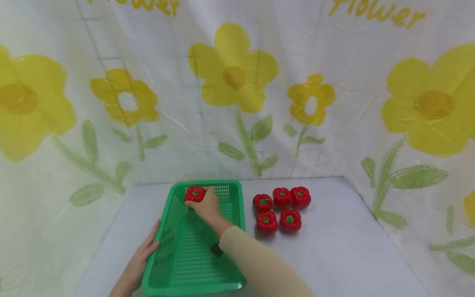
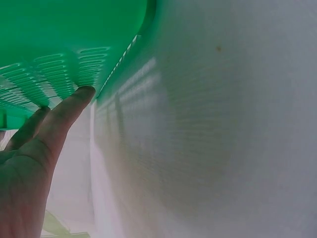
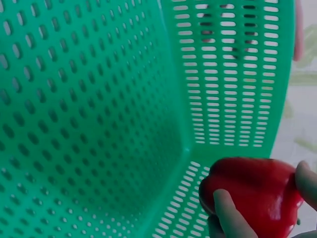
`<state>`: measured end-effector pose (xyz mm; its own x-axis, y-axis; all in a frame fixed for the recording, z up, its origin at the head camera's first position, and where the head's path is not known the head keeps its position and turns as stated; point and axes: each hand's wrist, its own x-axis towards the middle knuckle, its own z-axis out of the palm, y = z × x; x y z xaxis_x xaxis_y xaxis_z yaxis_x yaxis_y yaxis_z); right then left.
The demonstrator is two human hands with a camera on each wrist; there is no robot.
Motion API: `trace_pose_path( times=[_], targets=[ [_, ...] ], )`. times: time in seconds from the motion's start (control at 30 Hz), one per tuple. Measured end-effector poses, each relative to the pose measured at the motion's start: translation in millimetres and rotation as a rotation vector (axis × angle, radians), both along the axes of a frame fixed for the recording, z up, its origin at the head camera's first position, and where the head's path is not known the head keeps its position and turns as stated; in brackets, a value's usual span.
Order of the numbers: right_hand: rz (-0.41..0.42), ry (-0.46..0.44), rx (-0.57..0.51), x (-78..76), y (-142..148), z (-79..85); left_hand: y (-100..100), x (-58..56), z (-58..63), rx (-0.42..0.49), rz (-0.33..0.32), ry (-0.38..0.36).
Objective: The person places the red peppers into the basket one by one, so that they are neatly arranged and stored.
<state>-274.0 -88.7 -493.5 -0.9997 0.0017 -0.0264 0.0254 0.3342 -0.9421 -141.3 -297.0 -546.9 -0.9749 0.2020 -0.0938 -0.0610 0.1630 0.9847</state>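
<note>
My right hand grips a red bell pepper over the far left corner of the green plastic basket. In the right wrist view, thumb and fingers hold the bell pepper from two sides, near the basket's slotted walls. With fingers extended, my left hand rests along the basket's left outer side. The left wrist view shows fingertips of that hand against the slotted wall, close over the tabletop.
To the right of the basket, several red bell peppers stand grouped on the white table. A curtain with yellow flowers hangs behind the table and along both sides. A small black object shows by the right sleeve.
</note>
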Motion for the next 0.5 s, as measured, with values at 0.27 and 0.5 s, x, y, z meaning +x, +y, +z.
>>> trace_pose_path(
  times=[0.27,0.5],
  targets=[
    [-0.006,-0.035,-0.005,2.9,-6,-8.6,-1,0.6,-1.1,0.017,-0.001,0.001],
    [-0.011,-0.054,0.000,1.1,-11,-15.7,-2,-0.6,-1.2,0.036,-0.029,0.002]
  ],
)
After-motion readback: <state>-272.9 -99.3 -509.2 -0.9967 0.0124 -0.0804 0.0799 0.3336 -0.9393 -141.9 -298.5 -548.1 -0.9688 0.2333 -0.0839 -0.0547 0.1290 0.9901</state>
